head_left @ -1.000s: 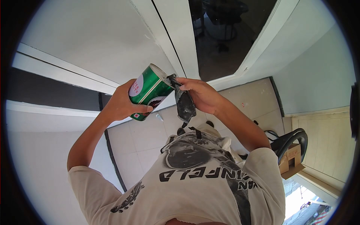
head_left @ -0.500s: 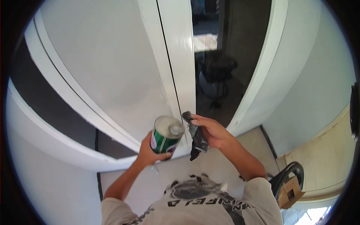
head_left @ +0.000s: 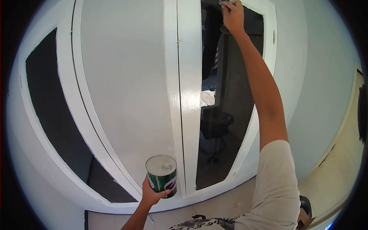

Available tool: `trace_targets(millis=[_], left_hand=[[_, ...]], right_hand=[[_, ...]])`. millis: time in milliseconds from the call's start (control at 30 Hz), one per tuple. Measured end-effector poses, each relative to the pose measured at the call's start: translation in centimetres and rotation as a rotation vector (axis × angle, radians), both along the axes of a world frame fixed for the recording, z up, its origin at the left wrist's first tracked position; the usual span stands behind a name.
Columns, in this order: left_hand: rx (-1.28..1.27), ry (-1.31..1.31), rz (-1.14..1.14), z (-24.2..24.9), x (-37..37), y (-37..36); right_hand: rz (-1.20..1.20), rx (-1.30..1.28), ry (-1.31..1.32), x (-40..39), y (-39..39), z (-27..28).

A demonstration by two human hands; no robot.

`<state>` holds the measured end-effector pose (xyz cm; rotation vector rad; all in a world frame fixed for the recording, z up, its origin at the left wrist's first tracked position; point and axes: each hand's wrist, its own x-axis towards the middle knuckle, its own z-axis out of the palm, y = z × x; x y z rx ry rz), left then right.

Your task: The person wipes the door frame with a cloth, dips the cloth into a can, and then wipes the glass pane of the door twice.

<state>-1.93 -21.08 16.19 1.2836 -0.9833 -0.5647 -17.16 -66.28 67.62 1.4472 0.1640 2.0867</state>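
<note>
In the head view my left hand (head_left: 150,194) is wrapped round a green metal can (head_left: 163,183), held upright in front of the white door frame. The can has a pale flat top with a small round cap and a printed label on its side. My right arm is stretched up high, and my right hand (head_left: 234,17) is closed on a crumpled black cloth (head_left: 224,28) at the upper part of the dark glass pane (head_left: 239,96). Most of the cloth is hidden behind the fingers and against the dark glass.
White door framing (head_left: 189,115) with a narrow dark gap runs beside the pane. To its left are a large grey panel (head_left: 124,84) and another dark pane (head_left: 57,99). A cardboard box (head_left: 304,220) and a black curved object (head_left: 305,205) stand at lower right.
My right hand has gone from beside the can up to the top of the glass with the black cloth. The view has tilted upward; the can stays in my left hand.
</note>
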Motion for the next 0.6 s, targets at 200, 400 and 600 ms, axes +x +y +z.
trace_targets(millis=[200, 400, 600], left_hand=[[-0.018, 0.051, 0.077, 0.2, -0.7, 0.3], [-0.086, 0.046, 0.14, -1.3, -0.3, 0.5], [-0.08, 0.072, 0.137, -1.3, -0.8, -0.8]], right_hand=[[0.015, 0.011, 0.143, 3.2, -0.1, 5.5], [-0.09, 0.066, 0.002, 1.4, -4.3, 4.6], [-0.077, 0.055, 0.012, 5.5, 0.6, 5.3]])
